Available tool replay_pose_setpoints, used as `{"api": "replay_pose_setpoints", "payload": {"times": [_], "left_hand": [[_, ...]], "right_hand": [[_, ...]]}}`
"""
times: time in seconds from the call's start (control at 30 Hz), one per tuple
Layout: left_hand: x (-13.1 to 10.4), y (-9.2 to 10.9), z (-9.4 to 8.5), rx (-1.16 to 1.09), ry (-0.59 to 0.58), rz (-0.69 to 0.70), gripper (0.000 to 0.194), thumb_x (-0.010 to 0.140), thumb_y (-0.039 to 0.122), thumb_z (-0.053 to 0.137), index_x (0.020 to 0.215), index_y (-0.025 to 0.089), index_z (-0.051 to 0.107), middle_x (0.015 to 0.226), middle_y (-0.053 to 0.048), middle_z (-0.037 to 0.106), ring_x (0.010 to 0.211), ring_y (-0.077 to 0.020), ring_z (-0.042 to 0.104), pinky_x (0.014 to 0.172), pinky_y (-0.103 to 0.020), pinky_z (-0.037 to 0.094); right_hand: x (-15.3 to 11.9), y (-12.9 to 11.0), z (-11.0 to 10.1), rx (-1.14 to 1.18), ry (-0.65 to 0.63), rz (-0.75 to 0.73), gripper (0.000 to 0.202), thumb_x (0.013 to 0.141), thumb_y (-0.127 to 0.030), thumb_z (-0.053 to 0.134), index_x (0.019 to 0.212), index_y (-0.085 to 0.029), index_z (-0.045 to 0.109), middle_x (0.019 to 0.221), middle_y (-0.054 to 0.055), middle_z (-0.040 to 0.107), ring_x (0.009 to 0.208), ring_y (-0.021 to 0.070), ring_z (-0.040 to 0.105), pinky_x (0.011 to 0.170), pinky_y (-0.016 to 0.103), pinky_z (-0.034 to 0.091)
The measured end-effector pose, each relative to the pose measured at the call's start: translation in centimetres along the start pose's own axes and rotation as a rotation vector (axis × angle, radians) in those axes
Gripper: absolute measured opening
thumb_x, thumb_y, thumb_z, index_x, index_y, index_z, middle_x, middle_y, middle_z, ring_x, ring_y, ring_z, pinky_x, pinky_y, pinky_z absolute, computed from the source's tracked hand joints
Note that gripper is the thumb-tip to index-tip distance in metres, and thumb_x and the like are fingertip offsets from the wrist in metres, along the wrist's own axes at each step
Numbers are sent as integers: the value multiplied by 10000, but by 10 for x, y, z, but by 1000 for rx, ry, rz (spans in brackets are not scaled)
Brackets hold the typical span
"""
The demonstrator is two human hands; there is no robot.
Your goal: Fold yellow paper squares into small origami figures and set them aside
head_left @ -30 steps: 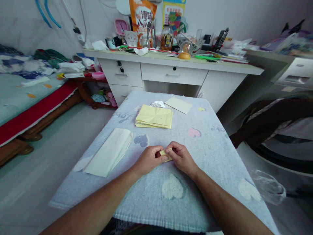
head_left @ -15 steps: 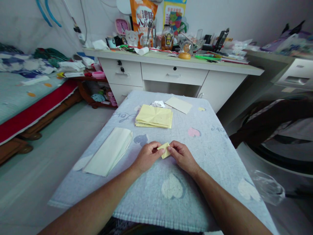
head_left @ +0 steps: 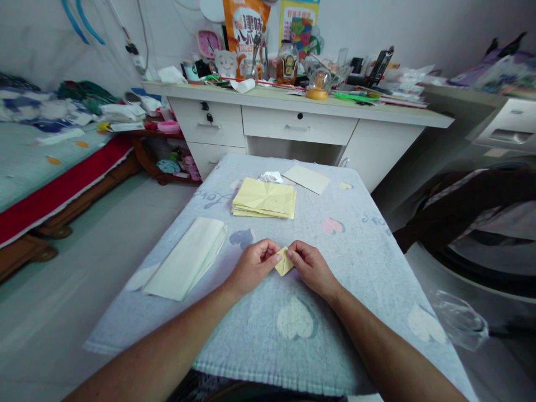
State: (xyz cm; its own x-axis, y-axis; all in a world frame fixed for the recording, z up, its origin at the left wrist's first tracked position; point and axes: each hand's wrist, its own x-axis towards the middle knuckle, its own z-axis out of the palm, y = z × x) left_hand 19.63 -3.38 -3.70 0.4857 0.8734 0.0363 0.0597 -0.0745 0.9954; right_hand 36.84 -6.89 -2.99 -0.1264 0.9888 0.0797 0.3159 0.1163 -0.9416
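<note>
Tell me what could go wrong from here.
The folded paper is pinched between the fingers of the left hand and right hand; an uneven pull might tear or miscrease it.

The cloth beneath looks soft, so a fold pressed on it could come out blunt.

The yellow stack has uneven edges and seems unbound; a bump might scatter its sheets.

Paper [head_left: 284, 263] between hands [head_left: 254, 265] [head_left: 312, 267] — stack [head_left: 263, 196] behind
</note>
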Motion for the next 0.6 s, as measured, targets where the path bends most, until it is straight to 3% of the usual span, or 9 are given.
{"api": "replay_pose_setpoints", "payload": {"times": [0.17, 0.27, 0.4, 0.6], "left_hand": [[-2, -2, 2, 29, 37, 26, 160, 837, 245, 568, 966, 194, 488, 766, 23, 574, 687, -110, 561, 616, -206, 433], [-2, -2, 2, 214, 6, 55, 51, 853, 213, 515, 885, 186, 543, 751, 14, 583, 690, -116, 557, 636, -217, 432], [-2, -2, 0, 508, -5, 103, 117, 833, 146, 482, 868, 192, 583, 770, 1, 603, 729, -140, 566, 667, -245, 425], [-2, -2, -3, 761, 20, 244, 149, 804, 124, 517, 879, 201, 621, 935, -42, 584, 927, -195, 556, 833, -319, 432]], "right_hand": [[1, 2, 1, -115, 22, -4, 172, 896, -325, 484, 793, -191, 519, 627, -39, 489, 566, 106, 442, 542, 219, 335], [1, 4, 1, -198, 41, -37, 58, 861, -239, 511, 885, -206, 470, 639, -54, 503, 567, 110, 469, 549, 218, 340], [0, 6, 1, -426, 21, -107, 110, 817, -128, 480, 898, -201, 473, 712, -20, 533, 662, 135, 501, 618, 237, 362], [1, 6, -2, -681, -18, -182, 97, 805, -128, 515, 870, -181, 563, 844, 45, 568, 834, 188, 494, 788, 306, 363]]}}
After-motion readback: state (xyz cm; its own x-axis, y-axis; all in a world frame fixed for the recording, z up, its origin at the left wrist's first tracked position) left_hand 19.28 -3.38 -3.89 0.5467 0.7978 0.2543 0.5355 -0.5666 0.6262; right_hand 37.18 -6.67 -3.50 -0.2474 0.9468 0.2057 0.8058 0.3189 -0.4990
